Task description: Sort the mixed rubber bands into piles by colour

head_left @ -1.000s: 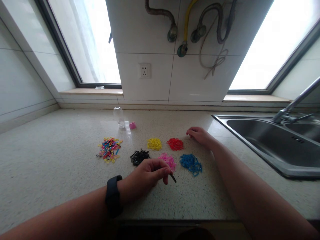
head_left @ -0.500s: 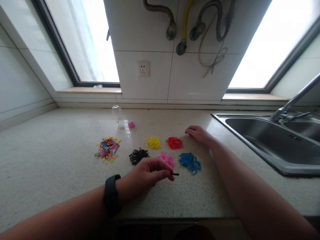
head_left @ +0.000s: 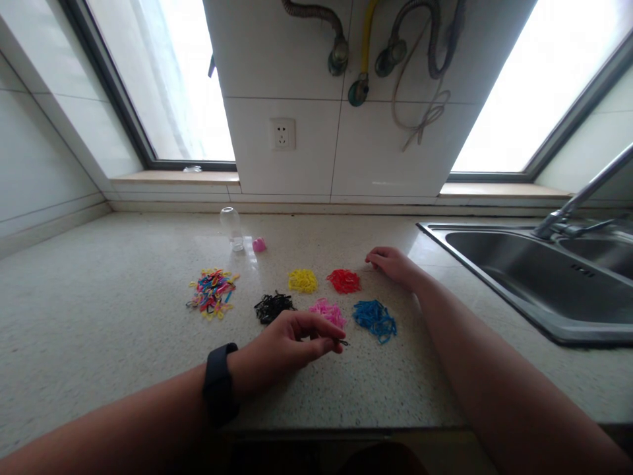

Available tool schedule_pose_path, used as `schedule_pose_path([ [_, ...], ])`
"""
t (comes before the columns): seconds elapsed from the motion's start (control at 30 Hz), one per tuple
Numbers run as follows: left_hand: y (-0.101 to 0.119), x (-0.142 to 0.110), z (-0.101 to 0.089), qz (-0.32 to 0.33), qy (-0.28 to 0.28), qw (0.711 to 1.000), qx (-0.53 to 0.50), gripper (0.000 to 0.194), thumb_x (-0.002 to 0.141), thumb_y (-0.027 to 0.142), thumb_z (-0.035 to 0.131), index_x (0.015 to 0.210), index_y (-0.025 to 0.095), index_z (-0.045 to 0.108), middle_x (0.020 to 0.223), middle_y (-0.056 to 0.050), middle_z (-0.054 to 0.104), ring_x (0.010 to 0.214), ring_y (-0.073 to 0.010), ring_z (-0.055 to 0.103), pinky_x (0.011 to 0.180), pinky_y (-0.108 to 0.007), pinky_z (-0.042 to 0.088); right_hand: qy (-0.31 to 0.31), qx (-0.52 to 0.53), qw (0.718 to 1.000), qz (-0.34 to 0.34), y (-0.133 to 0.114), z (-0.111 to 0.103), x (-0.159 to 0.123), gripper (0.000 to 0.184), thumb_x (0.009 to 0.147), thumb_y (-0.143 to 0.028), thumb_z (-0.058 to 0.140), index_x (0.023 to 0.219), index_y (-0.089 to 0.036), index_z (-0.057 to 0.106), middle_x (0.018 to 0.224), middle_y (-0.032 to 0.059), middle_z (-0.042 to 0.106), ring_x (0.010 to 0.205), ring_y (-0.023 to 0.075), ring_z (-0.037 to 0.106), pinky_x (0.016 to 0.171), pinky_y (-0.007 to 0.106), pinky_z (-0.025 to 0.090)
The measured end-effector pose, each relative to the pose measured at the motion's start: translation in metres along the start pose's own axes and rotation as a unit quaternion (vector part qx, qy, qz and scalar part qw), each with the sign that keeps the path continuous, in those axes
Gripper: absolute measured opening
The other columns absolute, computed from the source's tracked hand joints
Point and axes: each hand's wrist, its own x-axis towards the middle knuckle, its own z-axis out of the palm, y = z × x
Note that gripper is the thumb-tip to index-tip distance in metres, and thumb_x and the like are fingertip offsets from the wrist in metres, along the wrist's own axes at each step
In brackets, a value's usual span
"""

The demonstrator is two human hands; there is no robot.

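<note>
My left hand [head_left: 291,340], with a dark band on the wrist, is closed in a pinch on a small black rubber band [head_left: 345,343] that pokes out past the fingertips. It hovers at the near side of a pink pile of rubber bands [head_left: 327,311], partly covering it. A black pile [head_left: 271,307] lies behind the knuckles, and a blue pile [head_left: 374,320] is to the right. My right hand [head_left: 390,265] rests on the counter, fingers loosely bent and holding nothing visible, just right of a red pile [head_left: 344,281]. A yellow pile [head_left: 302,281] sits left of the red.
A mixed-colour pile of rubber bands [head_left: 212,291] lies on the left of the speckled counter [head_left: 99,316]. Behind it stand a clear bottle [head_left: 231,231] and a pink cap [head_left: 258,245]. A steel sink [head_left: 499,277] with a faucet [head_left: 558,221] is set in at the right.
The black rubber band has turned in my left fingertips and now sticks out less. My right hand stays where it was, and the piles look the same.
</note>
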Motion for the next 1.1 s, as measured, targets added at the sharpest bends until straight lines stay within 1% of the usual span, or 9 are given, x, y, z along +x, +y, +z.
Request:
schedule_pose_path([
  [0.1,0.0007,-0.0006,-0.0004,-0.004,-0.001,1.0,-0.005,0.017,0.085,0.028,0.072,0.097,0.017,0.073,0.094,-0.006,0.073,0.087,-0.0142,0.064,0.081,-0.028,0.046,0.003,0.001,1.0,-0.004,0.0004,0.0003,0.0003,0.031,0.08,-0.044,0.055,0.083,-0.018,0.072,0.066,0.0006,0.059,0.058,0.0131,0.047,0.054,0.026,0.034],
  [0.27,0.0028,-0.0012,0.0003,-0.011,-0.002,1.0,-0.016,0.014,0.085,0.026,0.07,0.094,0.015,0.068,0.09,-0.006,0.072,0.078,-0.013,0.061,0.071,-0.025,0.043,0.001,-0.001,1.0,-0.007,0.0002,0.0002,0.0008,0.03,0.08,-0.042,0.055,0.083,-0.017,0.072,0.066,0.0012,0.059,0.059,0.0133,0.047,0.054,0.026,0.034],
  [0.43,0.0039,-0.0003,0.0012,-0.008,-0.006,0.999,-0.045,0.013,0.083,0.022,0.07,0.089,0.015,0.062,0.087,-0.005,0.07,0.076,-0.0115,0.06,0.07,-0.023,0.041,-0.002,-0.004,1.0,-0.001,-0.0029,-0.0003,-0.0004,0.031,0.081,-0.043,0.055,0.083,-0.017,0.072,0.067,0.0009,0.059,0.057,0.0125,0.045,0.054,0.027,0.033],
  [0.57,0.0026,-0.0001,-0.0002,-0.015,-0.014,0.998,-0.054,0.015,0.083,0.024,0.071,0.09,0.015,0.061,0.088,-0.005,0.068,0.071,-0.0096,0.056,0.064,-0.022,0.038,-0.005,-0.005,1.0,0.002,-0.0044,0.0,-0.0014,0.03,0.081,-0.042,0.054,0.082,-0.017,0.071,0.066,0.0006,0.058,0.056,0.0123,0.044,0.053,0.027,0.032],
  [0.67,0.0021,-0.0011,-0.0018,-0.021,-0.013,0.998,-0.052,0.018,0.082,0.026,0.073,0.092,0.016,0.062,0.084,0.0,0.062,0.066,-0.007,0.051,0.059,-0.019,0.036,-0.004,-0.001,1.0,0.001,-0.0046,0.0004,-0.0016,0.029,0.081,-0.042,0.054,0.082,-0.018,0.071,0.066,0.0004,0.058,0.057,0.0126,0.045,0.053,0.027,0.032],
  [0.73,0.0021,-0.0016,-0.0025,-0.039,-0.014,0.998,-0.051,0.021,0.082,0.031,0.073,0.095,0.016,0.063,0.08,0.002,0.056,0.057,-0.0048,0.044,0.052,-0.018,0.032,-0.003,-0.001,1.0,0.0,-0.0048,0.0004,-0.0017,0.03,0.081,-0.042,0.054,0.082,-0.018,0.071,0.066,0.0006,0.058,0.057,0.0129,0.046,0.054,0.027,0.033],
  [0.8,0.0023,-0.0018,-0.0024,-0.06,-0.008,0.997,-0.056,0.025,0.084,0.038,0.07,0.095,0.016,0.064,0.078,0.002,0.054,0.053,-0.004,0.041,0.048,-0.018,0.029,-0.003,-0.003,1.0,-0.003,-0.0054,0.0002,-0.002,0.03,0.081,-0.042,0.054,0.082,-0.017,0.071,0.066,0.0009,0.059,0.058,0.0131,0.046,0.054,0.027,0.033],
  [0.93,0.0028,-0.0015,-0.0014,-0.075,0.008,0.995,-0.071,0.03,0.085,0.044,0.068,0.094,0.015,0.066,0.076,0.002,0.055,0.052,-0.0037,0.04,0.047,-0.018,0.027,-0.002,0.001,1.0,0.001,-0.0066,0.0003,-0.0026,0.03,0.08,-0.042,0.055,0.082,-0.017,0.071,0.066,0.001,0.058,0.057,0.0129,0.046,0.054,0.027,0.033],
  [1.1,0.0036,-0.0015,-0.0018,-0.063,0.002,0.997,-0.05,0.027,0.085,0.04,0.068,0.098,0.016,0.068,0.079,0.0,0.059,0.052,-0.0037,0.041,0.048,-0.019,0.029,-0.002,0.015,1.0,0.003,-0.0062,0.0009,-0.0025,0.03,0.08,-0.043,0.056,0.081,-0.017,0.071,0.065,0.0008,0.057,0.056,0.0126,0.044,0.054,0.027,0.032],
])
